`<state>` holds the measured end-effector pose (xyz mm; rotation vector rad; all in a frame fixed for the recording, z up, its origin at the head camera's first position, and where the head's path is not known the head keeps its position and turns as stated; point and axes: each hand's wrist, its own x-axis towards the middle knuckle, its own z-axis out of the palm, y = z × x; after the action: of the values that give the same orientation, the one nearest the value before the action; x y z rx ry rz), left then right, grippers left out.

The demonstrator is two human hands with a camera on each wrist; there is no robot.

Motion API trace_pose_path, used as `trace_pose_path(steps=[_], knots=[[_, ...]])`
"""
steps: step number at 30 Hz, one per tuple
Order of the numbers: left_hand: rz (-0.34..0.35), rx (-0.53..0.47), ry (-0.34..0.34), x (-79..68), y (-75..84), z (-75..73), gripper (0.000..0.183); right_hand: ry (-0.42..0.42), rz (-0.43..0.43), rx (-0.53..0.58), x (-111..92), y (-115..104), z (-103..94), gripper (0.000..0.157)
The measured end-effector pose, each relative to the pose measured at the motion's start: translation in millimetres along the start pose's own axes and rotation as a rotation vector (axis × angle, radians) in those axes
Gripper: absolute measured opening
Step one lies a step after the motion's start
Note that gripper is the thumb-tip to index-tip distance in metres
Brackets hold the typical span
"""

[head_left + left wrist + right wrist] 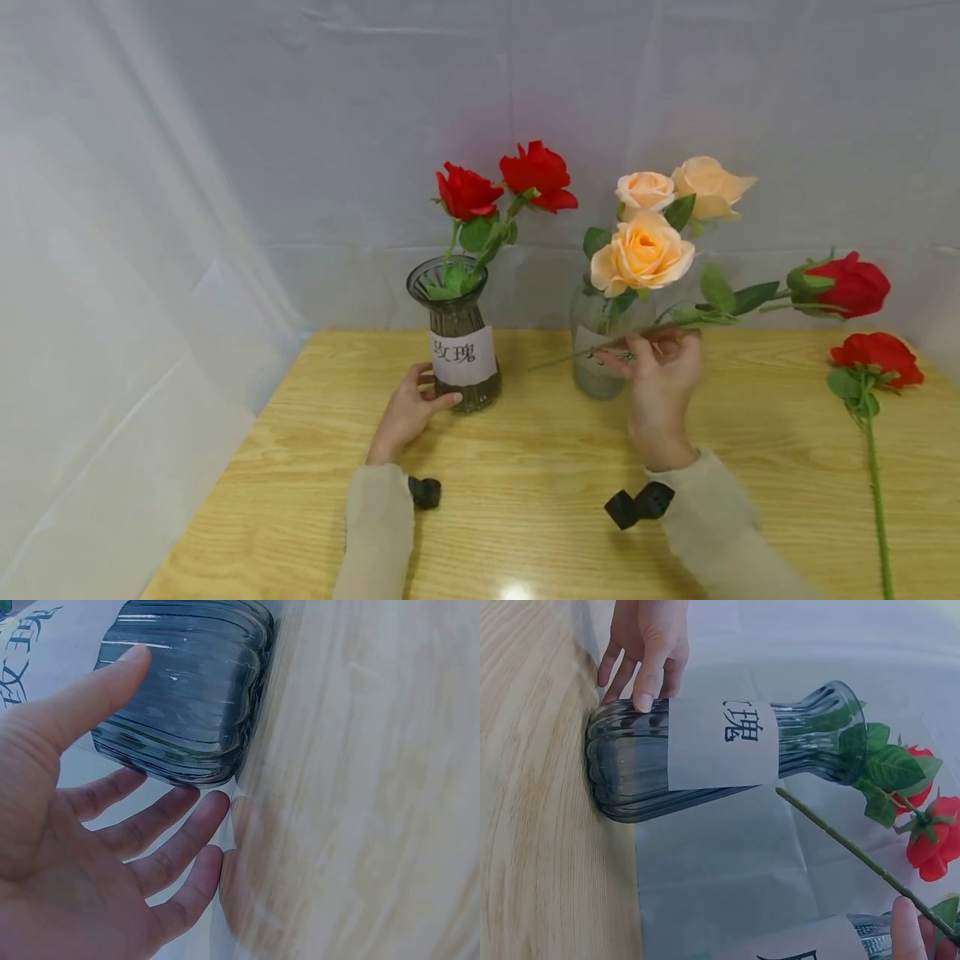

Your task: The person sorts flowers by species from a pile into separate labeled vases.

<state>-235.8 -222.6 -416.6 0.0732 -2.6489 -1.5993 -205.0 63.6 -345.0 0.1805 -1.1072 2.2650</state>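
My left hand (411,414) is at the lower left side of a dark ribbed glass vase (467,393). Its thumb lies across the front and its extended fingertips are at the side, as the left wrist view shows. Two red roses (536,177) stand in this vase, which bears a white label (463,356). My right hand (663,392) pinches the stem of another red rose (855,285). That rose lies slantwise in the air, bloom to the right, its cut stem end pointing left toward the dark vase. In the right wrist view the stem (840,838) ends just beside the labelled vase.
A clear glass vase (597,385) with peach roses (643,252) stands behind my right hand, partly covered by it. One more red rose (876,360) lies at the right of the wooden table (510,508). White sheeting (375,125) hangs behind.
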Motion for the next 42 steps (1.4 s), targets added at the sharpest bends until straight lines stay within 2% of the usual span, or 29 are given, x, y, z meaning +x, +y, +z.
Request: trace_pose_path(steps=[4, 9, 15, 20, 28, 33, 38, 42], knots=[[0.001, -0.011, 0.002, -0.2, 0.1, 0.5, 0.073, 0.005, 0.016, 0.014, -3.1, 3.2, 5.0, 0.03], [0.013, -0.007, 0.011, -1.1, 1.2, 0.9, 0.073, 0.003, 0.048, 0.028, -6.7, 5.8, 11.6, 0.043], [0.013, 0.003, 0.013, -1.6, 1.8, 0.8, 0.073, -0.032, 0.052, 0.064, -8.3, 7.9, 18.6, 0.054], [0.014, 0.011, 0.013, -1.2, 2.0, 0.0, 0.074, -0.033, 0.054, 0.114, -8.3, 8.0, 25.6, 0.051], [0.007, 0.005, 0.013, -0.9, 1.3, 1.0, 0.074, 0.029, 0.082, 0.173, -9.2, 7.4, 34.2, 0.04], [0.006, 0.001, 0.013, -1.1, 1.6, 1.2, 0.074, 0.034, 0.038, 0.214, -8.6, 3.7, 37.1, 0.028], [0.005, 0.0, 0.013, -1.3, 1.8, 0.5, 0.074, 0.008, -0.038, 0.245, -11.9, 0.0, 43.9, 0.038], [0.005, 0.005, 0.011, -1.9, 1.8, 0.3, 0.074, -0.024, -0.075, 0.271, -14.2, -0.6, 51.4, 0.021]])
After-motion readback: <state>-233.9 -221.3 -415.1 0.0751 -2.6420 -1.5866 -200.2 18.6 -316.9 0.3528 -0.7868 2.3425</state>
